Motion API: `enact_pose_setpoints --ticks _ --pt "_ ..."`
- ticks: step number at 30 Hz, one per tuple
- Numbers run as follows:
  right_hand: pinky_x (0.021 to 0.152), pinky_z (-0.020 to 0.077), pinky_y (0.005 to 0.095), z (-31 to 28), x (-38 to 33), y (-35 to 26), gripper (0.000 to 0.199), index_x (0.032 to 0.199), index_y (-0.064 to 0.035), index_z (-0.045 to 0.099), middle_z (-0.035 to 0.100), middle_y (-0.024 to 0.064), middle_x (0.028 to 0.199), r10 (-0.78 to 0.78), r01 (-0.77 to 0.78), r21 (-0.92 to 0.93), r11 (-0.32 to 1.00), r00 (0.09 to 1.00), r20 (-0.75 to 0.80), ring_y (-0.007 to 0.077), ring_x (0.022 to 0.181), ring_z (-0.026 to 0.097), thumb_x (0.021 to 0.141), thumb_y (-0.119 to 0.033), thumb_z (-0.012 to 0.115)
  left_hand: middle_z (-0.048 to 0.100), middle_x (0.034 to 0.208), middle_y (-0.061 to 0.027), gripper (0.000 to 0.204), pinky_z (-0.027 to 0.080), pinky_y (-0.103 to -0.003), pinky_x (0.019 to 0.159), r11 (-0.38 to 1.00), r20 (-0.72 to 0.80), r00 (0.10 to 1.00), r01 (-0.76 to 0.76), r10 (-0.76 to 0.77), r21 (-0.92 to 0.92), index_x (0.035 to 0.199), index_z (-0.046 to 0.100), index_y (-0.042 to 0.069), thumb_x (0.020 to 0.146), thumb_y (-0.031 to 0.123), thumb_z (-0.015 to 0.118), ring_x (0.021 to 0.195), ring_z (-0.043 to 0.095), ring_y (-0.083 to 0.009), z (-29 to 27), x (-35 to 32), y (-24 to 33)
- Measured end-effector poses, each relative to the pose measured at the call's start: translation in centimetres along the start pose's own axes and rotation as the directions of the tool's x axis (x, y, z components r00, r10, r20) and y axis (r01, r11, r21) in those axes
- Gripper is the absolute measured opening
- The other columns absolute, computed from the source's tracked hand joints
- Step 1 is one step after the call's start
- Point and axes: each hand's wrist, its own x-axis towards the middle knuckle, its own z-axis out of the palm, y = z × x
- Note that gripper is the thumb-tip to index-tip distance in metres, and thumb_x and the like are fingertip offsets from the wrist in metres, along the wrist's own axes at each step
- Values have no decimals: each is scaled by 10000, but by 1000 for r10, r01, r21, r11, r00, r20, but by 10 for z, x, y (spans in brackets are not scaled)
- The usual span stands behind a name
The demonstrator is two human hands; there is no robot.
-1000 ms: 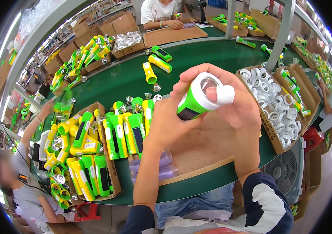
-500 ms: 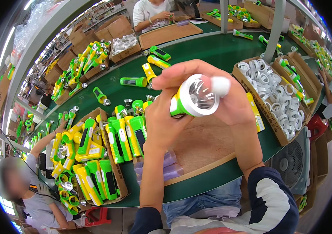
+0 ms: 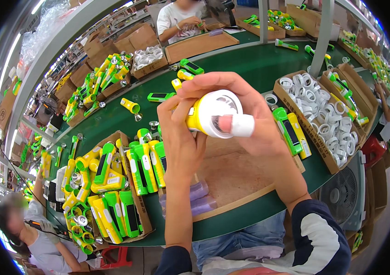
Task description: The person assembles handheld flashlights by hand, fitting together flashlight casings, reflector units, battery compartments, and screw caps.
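My left hand (image 3: 176,142) is closed round the body of a yellow flashlight (image 3: 192,118), its head facing me. A white ring (image 3: 206,112) surrounds the flashlight's front. My right hand (image 3: 261,121) curls over this ring from the right, its fingers arched above and its thumb across the front. The thumb wears a white cover (image 3: 243,125). Both palms hide much of the body. Below my hands lies a brown board (image 3: 238,172). Right of it rest a green flashlight (image 3: 287,130) and a yellow flashlight (image 3: 300,136), side by side.
A carton of white rings (image 3: 316,114) stands at right, a loose ring (image 3: 270,99) near it. Flashlights fill a carton (image 3: 147,220) at left. Purple clear tubes (image 3: 195,197) lie by the board. A green belt (image 3: 231,59) runs behind; a co-worker (image 3: 25,229) works at left.
The held head has moved slightly left and shows yellow where green showed. My right thumb now lies across its front. The green flashlight at right has come into sight; loose pieces on the belt have shifted.
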Motion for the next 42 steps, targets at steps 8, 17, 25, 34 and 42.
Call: enact_pose_setpoints --ticks 8,17,25,34,42 --pt "985 471 303 10 -2 6 383 1239 -48 625 641 62 1230 75 -61 123 991 991 -109 134 1132 599 871 -124 699 481 1234 -166 504 405 -447 956 997 -2 1000 -5 5 75 1311 395 82 883 74 662 1137 465 -346 0 1 2" --pt "957 488 308 -8 -4 -2 279 1171 -18 640 670 106 1196 -8 7 -27 1000 1000 -30 141 1100 619 915 -130 652 534 1200 -172 843 457 -452 881 993 -48 993 -102 105 60 1385 317 121 701 -17 791 1058 557 -367 5 -4 0" --pt "901 546 498 -42 5 -32 512 1054 5 660 672 181 1044 -234 -10 338 941 704 671 328 921 671 634 -106 931 704 854 -130 416 535 -388 730 367 767 641 708 24 -603 1003 663 19 744 303 823 753 684 -312 14 -15 49" --pt "1033 422 635 -49 3 -3 332 1116 -27 642 524 79 907 -42 68 -139 988 982 182 236 871 624 896 -269 698 679 833 -180 742 522 -375 646 883 349 876 419 -333 -211 1345 534 44 709 285 832 723 685 -336 14 -4 36" --pt "846 515 324 -13 -1 -13 317 1110 31 693 644 106 991 15 -90 -398 913 982 -188 214 956 667 801 -37 676 676 828 -180 646 508 -395 623 908 199 918 379 -344 -177 1227 545 51 710 302 840 717 672 -346 17 -3 31"
